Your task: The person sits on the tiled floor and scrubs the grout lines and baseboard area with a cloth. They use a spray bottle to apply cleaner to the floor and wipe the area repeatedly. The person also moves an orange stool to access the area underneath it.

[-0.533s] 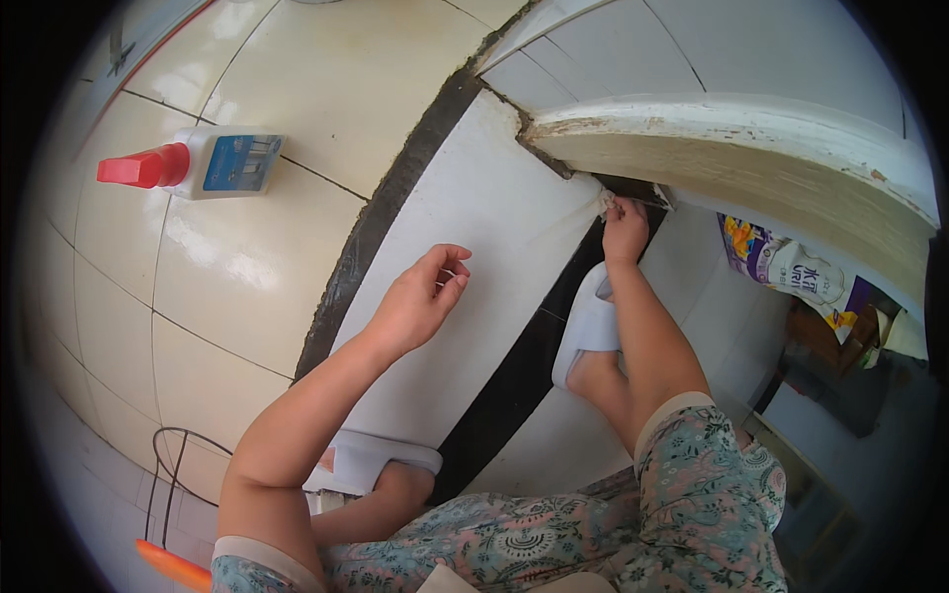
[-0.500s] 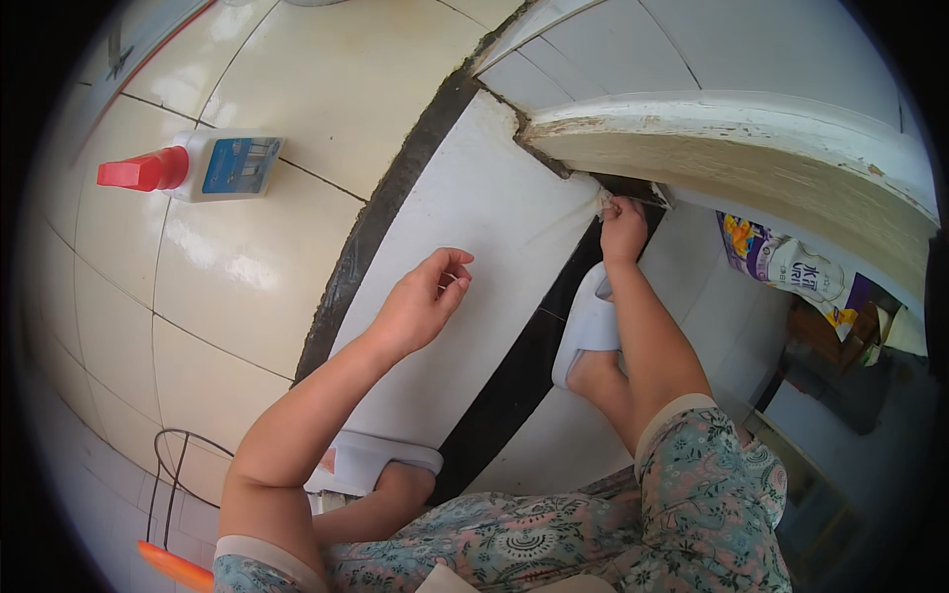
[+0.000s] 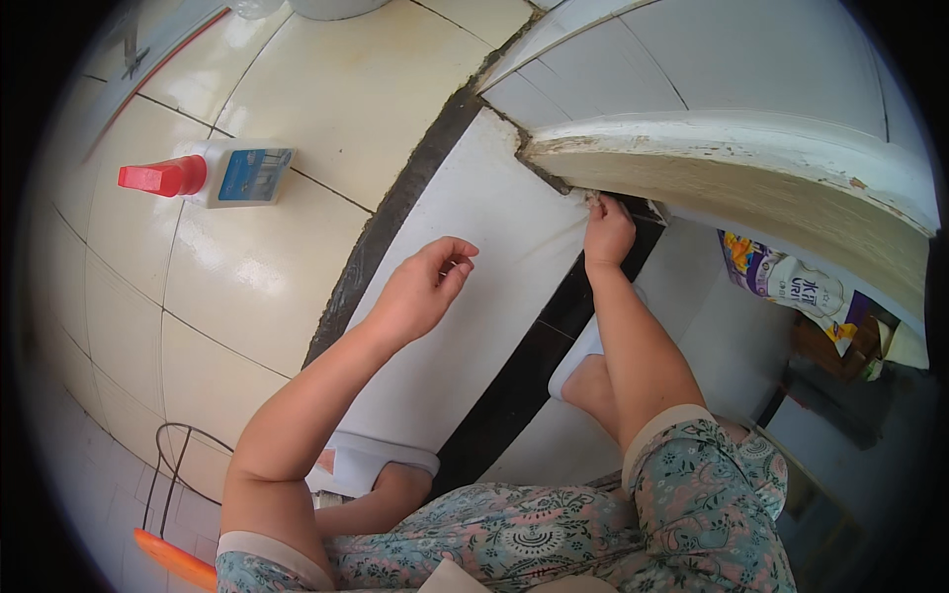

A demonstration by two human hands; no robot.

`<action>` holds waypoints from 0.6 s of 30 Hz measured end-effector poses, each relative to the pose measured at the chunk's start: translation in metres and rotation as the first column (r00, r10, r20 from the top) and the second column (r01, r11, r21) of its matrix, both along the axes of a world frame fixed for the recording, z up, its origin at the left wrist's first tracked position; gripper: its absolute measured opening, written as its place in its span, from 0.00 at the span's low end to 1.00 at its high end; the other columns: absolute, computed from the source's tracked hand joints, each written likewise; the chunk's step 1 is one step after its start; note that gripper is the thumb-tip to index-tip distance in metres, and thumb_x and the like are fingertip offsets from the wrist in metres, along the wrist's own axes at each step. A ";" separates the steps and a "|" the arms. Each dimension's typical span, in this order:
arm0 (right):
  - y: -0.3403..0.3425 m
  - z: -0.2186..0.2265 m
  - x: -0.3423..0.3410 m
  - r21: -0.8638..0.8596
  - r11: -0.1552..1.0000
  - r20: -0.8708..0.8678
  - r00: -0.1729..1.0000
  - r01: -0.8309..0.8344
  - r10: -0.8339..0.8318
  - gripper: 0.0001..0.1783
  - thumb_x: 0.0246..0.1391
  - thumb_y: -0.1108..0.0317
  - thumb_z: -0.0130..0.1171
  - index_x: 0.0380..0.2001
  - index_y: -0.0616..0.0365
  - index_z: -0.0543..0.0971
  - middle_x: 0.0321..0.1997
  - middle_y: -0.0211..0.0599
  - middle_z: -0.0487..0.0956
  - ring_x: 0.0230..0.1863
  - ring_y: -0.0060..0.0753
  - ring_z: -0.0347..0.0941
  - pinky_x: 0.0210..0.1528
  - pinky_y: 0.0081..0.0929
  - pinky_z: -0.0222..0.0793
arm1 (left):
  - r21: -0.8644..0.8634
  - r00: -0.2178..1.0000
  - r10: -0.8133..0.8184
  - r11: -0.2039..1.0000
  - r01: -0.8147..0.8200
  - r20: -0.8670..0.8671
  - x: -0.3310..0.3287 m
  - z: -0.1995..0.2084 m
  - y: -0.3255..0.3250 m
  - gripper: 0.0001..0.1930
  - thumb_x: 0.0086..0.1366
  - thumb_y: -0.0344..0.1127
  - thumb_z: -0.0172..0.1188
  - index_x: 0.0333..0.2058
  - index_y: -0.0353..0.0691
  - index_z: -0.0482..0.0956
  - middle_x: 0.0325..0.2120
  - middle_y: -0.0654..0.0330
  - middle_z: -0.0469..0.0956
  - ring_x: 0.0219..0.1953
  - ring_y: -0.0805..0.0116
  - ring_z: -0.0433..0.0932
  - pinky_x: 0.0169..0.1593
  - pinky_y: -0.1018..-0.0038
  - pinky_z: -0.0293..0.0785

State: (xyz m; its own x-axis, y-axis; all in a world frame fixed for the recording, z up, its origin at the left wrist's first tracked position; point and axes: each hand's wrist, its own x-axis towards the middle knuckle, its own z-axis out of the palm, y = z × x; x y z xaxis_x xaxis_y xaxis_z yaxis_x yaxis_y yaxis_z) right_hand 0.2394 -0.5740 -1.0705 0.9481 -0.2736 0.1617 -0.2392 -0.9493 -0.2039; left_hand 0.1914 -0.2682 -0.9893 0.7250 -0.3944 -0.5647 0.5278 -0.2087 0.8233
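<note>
My right hand (image 3: 610,235) reaches down to the foot of the worn door frame (image 3: 712,148). Pinched in its fingers is a small crumpled whitish wad (image 3: 593,199), perhaps tissue or cloth; most of it is hidden. The wad touches the corner of the white threshold slab (image 3: 494,227), where a faint smeared streak runs. Over the middle of the slab hovers my left hand (image 3: 420,289), its fingers loosely curled and apart from the thumb, holding nothing.
A white spray bottle with a red head (image 3: 237,175) lies on the cream tiles at left. Black stone strips (image 3: 514,381) border the slab. My feet wear pale slippers (image 3: 371,462). A colourful printed bag (image 3: 791,282) is at right; an orange-edged wire-framed object (image 3: 173,558) is lower left.
My right hand has shifted slightly left along the foot of the door frame with the wad. The left hand stays nearly in place. The view has moved a little.
</note>
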 end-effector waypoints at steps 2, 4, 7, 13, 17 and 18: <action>0.000 -0.010 -0.011 -0.055 0.998 0.005 1.000 -0.021 0.021 0.08 0.48 0.69 0.57 0.33 0.54 0.80 0.37 0.36 0.77 0.40 0.45 0.74 0.40 0.37 0.71 | -0.003 0.999 -0.032 0.999 0.032 -0.016 -0.003 0.003 -0.002 0.11 0.68 0.33 0.50 0.46 0.37 0.72 0.37 0.61 0.76 0.42 0.74 0.75 0.48 0.77 0.70; -0.009 -0.016 -0.013 -0.103 0.989 0.026 0.994 -0.103 0.106 0.07 0.49 0.68 0.57 0.33 0.53 0.80 0.38 0.34 0.76 0.41 0.43 0.73 0.40 0.37 0.71 | -0.021 0.998 -0.047 0.999 0.046 -0.029 -0.005 0.006 -0.003 0.11 0.68 0.34 0.51 0.46 0.37 0.72 0.37 0.61 0.77 0.42 0.74 0.75 0.48 0.76 0.70; -0.007 -0.011 -0.016 -0.086 0.988 -0.052 0.991 -0.125 0.121 0.06 0.49 0.68 0.57 0.32 0.52 0.79 0.36 0.33 0.75 0.41 0.43 0.72 0.40 0.37 0.71 | 0.008 0.999 -0.048 0.999 0.048 -0.003 -0.004 0.000 0.003 0.11 0.68 0.34 0.51 0.46 0.37 0.72 0.37 0.61 0.77 0.42 0.74 0.75 0.48 0.76 0.71; 0.047 0.002 -0.071 -0.032 0.996 -0.157 0.984 -0.087 0.081 0.04 0.46 0.68 0.59 0.29 0.49 0.78 0.32 0.30 0.73 0.39 0.40 0.72 0.41 0.37 0.68 | 0.036 0.999 0.030 0.999 -0.031 0.026 0.011 0.006 0.016 0.11 0.68 0.34 0.50 0.46 0.37 0.72 0.37 0.62 0.77 0.42 0.75 0.75 0.47 0.77 0.70; 0.076 0.003 -0.103 -0.013 0.956 -0.134 0.948 -0.293 0.288 0.09 0.41 0.71 0.61 0.30 0.46 0.78 0.30 0.27 0.72 0.39 0.33 0.70 0.43 0.32 0.63 | 0.039 0.997 0.073 0.996 -0.074 0.034 0.014 0.012 0.021 0.11 0.68 0.33 0.50 0.46 0.37 0.72 0.37 0.63 0.76 0.42 0.76 0.74 0.47 0.77 0.70; 0.075 0.006 -0.104 0.004 0.948 -0.128 0.940 -0.319 0.316 0.09 0.41 0.71 0.61 0.29 0.46 0.78 0.31 0.27 0.73 0.40 0.33 0.70 0.43 0.32 0.63 | 0.035 0.996 0.084 0.996 -0.085 0.039 0.010 0.009 0.021 0.10 0.68 0.33 0.50 0.45 0.37 0.72 0.37 0.63 0.76 0.41 0.76 0.74 0.47 0.78 0.70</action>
State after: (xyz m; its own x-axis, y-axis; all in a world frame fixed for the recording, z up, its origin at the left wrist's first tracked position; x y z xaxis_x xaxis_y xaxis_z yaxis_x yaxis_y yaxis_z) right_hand 0.1355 -0.4986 -1.0647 0.9982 0.0467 0.0375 0.0525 -0.9831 -0.1754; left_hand 0.2019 -0.2476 -0.9805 0.7757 -0.3100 -0.5497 0.5140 -0.1952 0.8353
